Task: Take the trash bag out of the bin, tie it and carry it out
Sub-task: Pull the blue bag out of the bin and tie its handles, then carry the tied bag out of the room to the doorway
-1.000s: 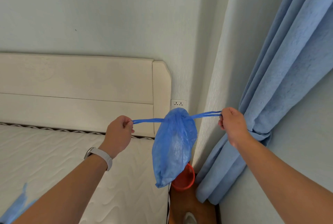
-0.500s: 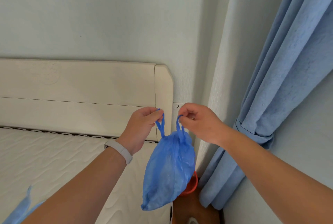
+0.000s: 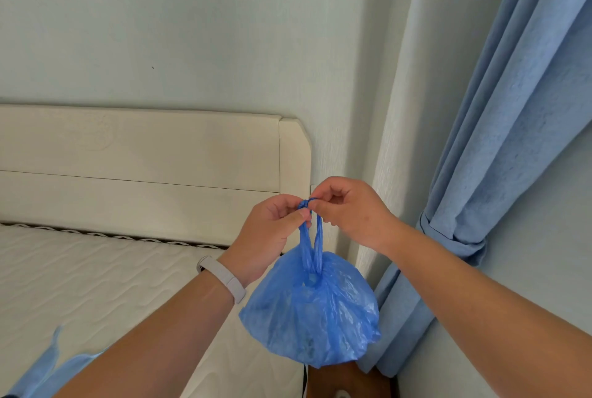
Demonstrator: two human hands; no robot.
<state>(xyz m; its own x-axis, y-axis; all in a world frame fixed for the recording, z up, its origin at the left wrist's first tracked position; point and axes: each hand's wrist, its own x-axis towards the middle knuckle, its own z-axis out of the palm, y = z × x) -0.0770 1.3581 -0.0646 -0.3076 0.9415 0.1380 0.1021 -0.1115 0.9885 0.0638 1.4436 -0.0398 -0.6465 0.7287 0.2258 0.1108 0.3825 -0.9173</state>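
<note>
Just right of the frame's centre, the left hand (image 3: 272, 234) and right hand (image 3: 349, 212) are meeting, fingers curled tight, each pinching a handle strip of the blue trash bag (image 3: 312, 311), which is hanging below them in the air beside the headboard (image 3: 144, 157).

Legible text, labels, brands, numbers, signs: none. The trash bag (image 3: 310, 311) is plain blue plastic with no print. The wristband (image 3: 222, 278) shows a blank pale strap. The headboard (image 3: 144, 173) carries only a faint round embossed mark, too weak to read.
</note>
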